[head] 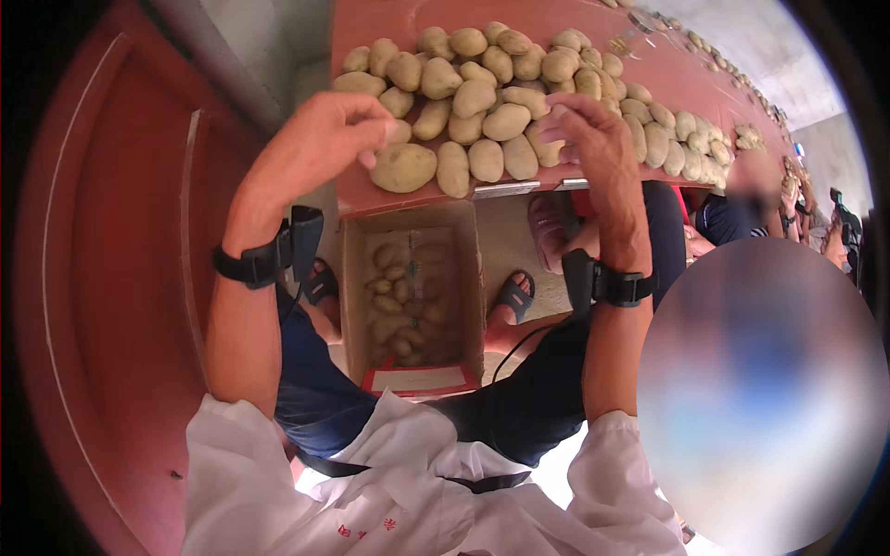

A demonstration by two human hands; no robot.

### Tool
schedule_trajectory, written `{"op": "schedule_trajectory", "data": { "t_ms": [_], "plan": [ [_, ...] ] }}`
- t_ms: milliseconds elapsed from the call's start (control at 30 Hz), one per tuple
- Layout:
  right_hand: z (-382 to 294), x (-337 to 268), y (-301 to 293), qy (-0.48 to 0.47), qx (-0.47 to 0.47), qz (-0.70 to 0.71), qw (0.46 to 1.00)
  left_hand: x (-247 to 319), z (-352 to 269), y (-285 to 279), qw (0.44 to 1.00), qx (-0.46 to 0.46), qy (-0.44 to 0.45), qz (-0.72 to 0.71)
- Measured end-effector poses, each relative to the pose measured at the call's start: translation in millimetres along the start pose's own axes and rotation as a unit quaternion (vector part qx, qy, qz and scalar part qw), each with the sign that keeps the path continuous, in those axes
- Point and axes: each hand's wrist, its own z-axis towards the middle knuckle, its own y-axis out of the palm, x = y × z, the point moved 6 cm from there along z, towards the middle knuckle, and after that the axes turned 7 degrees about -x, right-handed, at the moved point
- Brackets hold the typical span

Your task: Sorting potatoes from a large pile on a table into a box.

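Many potatoes lie in rows and a loose pile on the red table. My left hand hovers at the left end of the pile, thumb and fingertips close together near a small potato; whether it touches that potato cannot be told. Just below those fingers rests a large potato. Over the right part of the front rows is my right hand, its fingers curled and spread, with nothing seen in it. Both wrists wear black straps with small devices.
Between my legs stands an open cardboard box with several potatoes inside. A red door is close on the left. People sit along the table at the right, one right beside me. Glass items stand farther back.
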Motion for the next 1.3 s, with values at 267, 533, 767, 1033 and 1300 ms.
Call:
{"op": "schedule_trajectory", "data": {
  "t_ms": [267,533,767,1033,1300],
  "plan": [
    [27.0,-14.2,-13.2,-0.068,0.102,-0.015,0.992,-7.3,5.7,-17.5,0.986,0.132,0.005,-0.101],
    [64.1,-18.6,-12.7,-0.174,0.182,-0.056,0.966,-7.0,27.6,-5.1,0.987,0.140,0.018,-0.075],
    [88.3,-12.8,-24.8,-0.224,0.234,-0.155,0.933,5.4,39.4,4.1,0.984,0.140,0.068,-0.088],
    [96.0,-24.5,13.1,-0.251,0.172,-0.261,0.916,10.4,54.4,7.4,0.986,0.117,0.031,-0.114],
    [126.2,-13.7,29.0,-0.261,0.109,-0.336,0.898,-2.2,60.6,-4.7,0.985,0.137,0.040,-0.096]
  ]
}}
